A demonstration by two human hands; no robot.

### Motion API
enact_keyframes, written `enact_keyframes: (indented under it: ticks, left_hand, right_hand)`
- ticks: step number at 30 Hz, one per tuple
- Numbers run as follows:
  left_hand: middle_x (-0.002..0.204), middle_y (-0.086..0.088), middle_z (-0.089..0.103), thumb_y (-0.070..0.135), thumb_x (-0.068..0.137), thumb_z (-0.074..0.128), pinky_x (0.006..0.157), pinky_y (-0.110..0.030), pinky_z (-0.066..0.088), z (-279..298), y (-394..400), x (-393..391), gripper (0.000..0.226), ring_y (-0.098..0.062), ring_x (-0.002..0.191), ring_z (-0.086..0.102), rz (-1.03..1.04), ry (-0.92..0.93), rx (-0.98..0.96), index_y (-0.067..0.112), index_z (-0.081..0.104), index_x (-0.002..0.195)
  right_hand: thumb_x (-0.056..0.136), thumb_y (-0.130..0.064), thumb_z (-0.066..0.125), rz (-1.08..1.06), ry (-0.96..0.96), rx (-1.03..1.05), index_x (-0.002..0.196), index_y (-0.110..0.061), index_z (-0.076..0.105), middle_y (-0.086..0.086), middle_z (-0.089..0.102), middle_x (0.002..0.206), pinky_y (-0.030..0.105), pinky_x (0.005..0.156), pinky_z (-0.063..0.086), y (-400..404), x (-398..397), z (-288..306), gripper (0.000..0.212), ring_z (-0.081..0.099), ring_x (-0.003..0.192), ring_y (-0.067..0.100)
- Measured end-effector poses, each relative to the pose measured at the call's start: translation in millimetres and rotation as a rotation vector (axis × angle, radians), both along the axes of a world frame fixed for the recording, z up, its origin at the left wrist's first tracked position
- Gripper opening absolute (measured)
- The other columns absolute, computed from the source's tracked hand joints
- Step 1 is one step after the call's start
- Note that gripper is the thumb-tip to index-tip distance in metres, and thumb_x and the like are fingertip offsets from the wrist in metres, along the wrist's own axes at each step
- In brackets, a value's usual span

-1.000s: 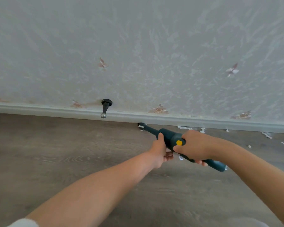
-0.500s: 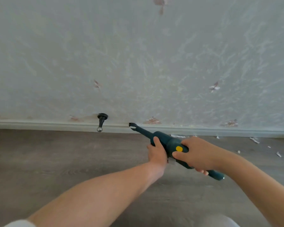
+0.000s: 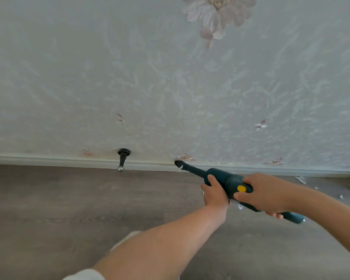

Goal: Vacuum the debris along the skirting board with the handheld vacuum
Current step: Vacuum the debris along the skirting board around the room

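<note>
A dark teal handheld vacuum (image 3: pixel 226 179) with a yellow button points up and left. Its narrow nozzle tip (image 3: pixel 179 165) touches the top of the pale skirting board (image 3: pixel 69 161), with a white scrap stuck at the tip. My right hand (image 3: pixel 265 194) grips the vacuum's handle behind the button. My left hand (image 3: pixel 213 191) holds the vacuum's body from the left side, thumb up along it. White debris bits (image 3: pixel 300 179) lie on the floor by the skirting board at the far right.
A black door stopper (image 3: pixel 122 159) with a metal ball tip sticks out of the skirting board left of the nozzle. Grey wood-look floor (image 3: pixel 69 209) spreads below. Flowered wallpaper (image 3: pixel 170 77) covers the wall above.
The view has tilted up the wall. The nozzle has lifted from the floor edge to the top of the skirting board; both hands keep their hold.
</note>
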State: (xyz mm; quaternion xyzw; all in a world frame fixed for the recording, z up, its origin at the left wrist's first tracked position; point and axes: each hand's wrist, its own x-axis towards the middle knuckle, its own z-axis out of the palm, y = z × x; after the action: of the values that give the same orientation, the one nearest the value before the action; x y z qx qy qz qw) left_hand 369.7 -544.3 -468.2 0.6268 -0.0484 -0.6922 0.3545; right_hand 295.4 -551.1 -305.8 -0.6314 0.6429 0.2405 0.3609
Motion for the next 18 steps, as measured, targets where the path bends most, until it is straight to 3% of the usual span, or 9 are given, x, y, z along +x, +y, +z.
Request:
enact_keyframes:
  ticks: [2,7,10,13,18]
  left_hand:
    - [0.121,-0.010,0.065,0.055,0.106,0.028,0.076,-0.038,0.061,1.2,-2.2,-9.7,0.045,-0.027,0.097,0.069,-0.003,0.065,-0.029,0.023,0.040,0.136]
    - [0.124,-0.006,0.068,0.054,0.107,0.032,0.081,-0.040,0.062,-7.5,0.6,-26.0,0.045,-0.024,0.090,0.077,-0.070,0.149,-0.033,0.029,0.044,0.141]
    - [0.119,-0.007,0.070,0.052,0.107,0.032,0.077,-0.039,0.064,-11.2,-3.9,-28.7,0.043,-0.022,0.086,0.078,0.014,0.141,-0.032,0.030,0.044,0.142]
    - [0.115,-0.011,0.069,0.048,0.108,0.032,0.064,-0.034,0.059,-16.6,-15.8,-18.0,0.039,-0.025,0.090,0.074,0.161,0.075,-0.009,0.025,0.044,0.138]
    - [0.119,-0.015,0.066,0.047,0.109,0.032,0.058,-0.032,0.056,-23.5,-23.4,-10.0,0.039,-0.027,0.092,0.071,0.287,0.018,0.036,0.022,0.039,0.138]
  right_hand:
    - [0.099,-0.036,0.051,0.006,-0.009,-0.013,0.096,-0.012,0.056,0.003,0.062,0.055,0.021,0.041,0.044,-5.0,-16.8,0.2,0.025,0.055,0.038,0.017]
    - [0.098,-0.038,0.053,0.027,-0.034,-0.044,0.088,-0.014,0.053,0.005,0.059,0.068,0.017,0.040,0.041,0.3,-50.2,-3.3,0.026,0.052,0.033,0.009]
    - [0.097,-0.043,0.053,0.119,-0.022,-0.090,0.086,-0.017,0.053,-0.002,0.055,0.073,0.016,0.041,0.038,-5.2,-55.0,-4.2,0.028,0.049,0.033,0.003]
    - [0.097,-0.044,0.054,0.179,-0.090,-0.109,0.082,-0.019,0.054,-0.004,0.054,0.069,0.017,0.046,0.040,-21.6,-45.8,-15.6,0.029,0.049,0.042,0.006]
    - [0.096,-0.045,0.054,0.219,-0.143,-0.111,0.078,-0.018,0.050,-0.003,0.050,0.069,0.024,0.052,0.044,-27.5,-39.7,-41.6,0.032,0.052,0.053,0.014]
